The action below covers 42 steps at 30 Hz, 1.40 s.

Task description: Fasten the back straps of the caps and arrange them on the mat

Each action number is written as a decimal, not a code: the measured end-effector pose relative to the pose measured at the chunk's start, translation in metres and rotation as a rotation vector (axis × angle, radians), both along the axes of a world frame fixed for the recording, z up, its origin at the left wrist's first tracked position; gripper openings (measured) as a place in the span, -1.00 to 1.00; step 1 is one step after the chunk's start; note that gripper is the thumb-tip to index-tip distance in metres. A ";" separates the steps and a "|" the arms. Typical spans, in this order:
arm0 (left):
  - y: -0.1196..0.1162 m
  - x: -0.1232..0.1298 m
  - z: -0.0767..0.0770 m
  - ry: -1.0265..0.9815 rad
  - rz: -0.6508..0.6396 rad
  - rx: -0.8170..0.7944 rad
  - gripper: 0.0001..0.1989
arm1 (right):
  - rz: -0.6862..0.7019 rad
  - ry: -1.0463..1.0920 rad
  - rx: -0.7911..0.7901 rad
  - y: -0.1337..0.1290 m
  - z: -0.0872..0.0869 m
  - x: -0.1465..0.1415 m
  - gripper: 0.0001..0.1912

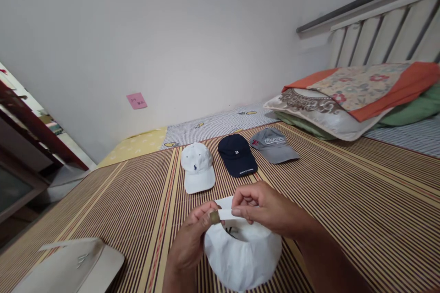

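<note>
A white baseball cap (245, 261) is held low in front of me, its back opening and strap facing me. My left hand (192, 233) pinches the strap at its brass-coloured buckle (215, 217). With thumb and fingers, my right hand (264, 208) grips the white strap (227, 214) to the right of that buckle. Beyond my hands a white cap with a small dark logo (197, 167), a navy cap (237, 154) and a grey cap (274, 145) lie in a row, brims towards me.
A striped bamboo mat (137, 210) covers the bed. A beige cap (82, 265) lies at lower left. Pillows (360, 89) are piled at the right by the headboard (388, 32). A pink note (136, 100) is on the wall (192, 32).
</note>
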<state>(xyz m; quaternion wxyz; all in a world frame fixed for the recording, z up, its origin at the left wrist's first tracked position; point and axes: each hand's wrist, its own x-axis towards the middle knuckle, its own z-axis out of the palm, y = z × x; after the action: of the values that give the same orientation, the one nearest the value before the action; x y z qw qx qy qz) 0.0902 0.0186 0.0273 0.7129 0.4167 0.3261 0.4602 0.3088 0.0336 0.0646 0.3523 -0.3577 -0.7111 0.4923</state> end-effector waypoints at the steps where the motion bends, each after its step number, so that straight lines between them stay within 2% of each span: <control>1: 0.000 0.000 -0.001 0.005 -0.001 0.002 -0.62 | 0.007 -0.002 0.005 0.000 0.000 0.000 -0.86; 8: 0.002 0.000 -0.005 0.049 -0.032 0.028 -0.59 | 0.008 0.005 0.020 0.000 -0.002 -0.002 -0.87; 18: 0.000 0.004 0.003 0.052 -0.026 0.021 -0.54 | -0.006 0.040 -0.002 0.000 -0.001 -0.002 -0.82; 25: 0.001 0.005 -0.003 0.009 -0.001 0.005 -0.56 | -0.005 0.058 0.007 -0.002 -0.004 -0.011 -0.82; 30: 0.002 0.008 -0.005 -0.023 0.004 0.002 -0.59 | 0.027 0.094 -0.041 -0.004 -0.003 -0.019 -0.78; 33: 0.002 0.007 -0.002 -0.012 -0.004 0.011 -0.57 | 0.060 0.062 -0.043 -0.003 0.000 -0.011 -0.72; 36: 0.002 0.005 -0.001 0.014 -0.001 0.032 -0.54 | 0.038 -0.046 0.057 0.001 0.001 0.006 -0.69; 42: 0.004 0.004 -0.007 0.010 0.006 0.035 -0.57 | 0.112 -0.108 0.057 0.006 -0.003 0.025 -0.79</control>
<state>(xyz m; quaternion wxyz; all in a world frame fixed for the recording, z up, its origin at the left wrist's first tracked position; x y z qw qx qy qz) 0.0943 0.0221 0.0199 0.7023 0.4307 0.3228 0.4658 0.3334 0.0395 0.0618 0.2956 -0.3332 -0.7616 0.4707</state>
